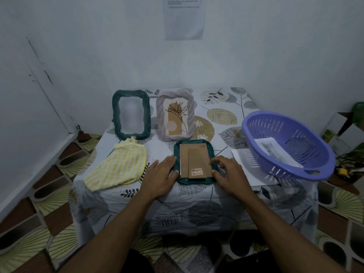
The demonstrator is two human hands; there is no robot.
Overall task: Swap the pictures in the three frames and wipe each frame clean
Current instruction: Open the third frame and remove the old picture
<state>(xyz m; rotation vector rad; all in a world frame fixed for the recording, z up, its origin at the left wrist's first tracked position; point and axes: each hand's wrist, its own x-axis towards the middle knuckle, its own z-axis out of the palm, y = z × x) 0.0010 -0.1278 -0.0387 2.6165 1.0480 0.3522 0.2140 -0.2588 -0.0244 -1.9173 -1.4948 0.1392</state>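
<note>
While face-down, teal frame between flat left hand and edge-gripping right hand.

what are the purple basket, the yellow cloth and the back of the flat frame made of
Purple basket: likely moulded plastic, smooth, with even slots. Yellow cloth: soft woven fabric, matte, striped, rumpled. Frame back: brown cardboard or fibreboard by its look, matte, flat, bearing a barcode sticker.

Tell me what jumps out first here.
A face-down teal frame, cardboard back up, lies front centre with the left hand and right hand on its sides. A purple basket holding a cat picture sits at the right; a dark green frame and a lilac frame stand behind.
</note>
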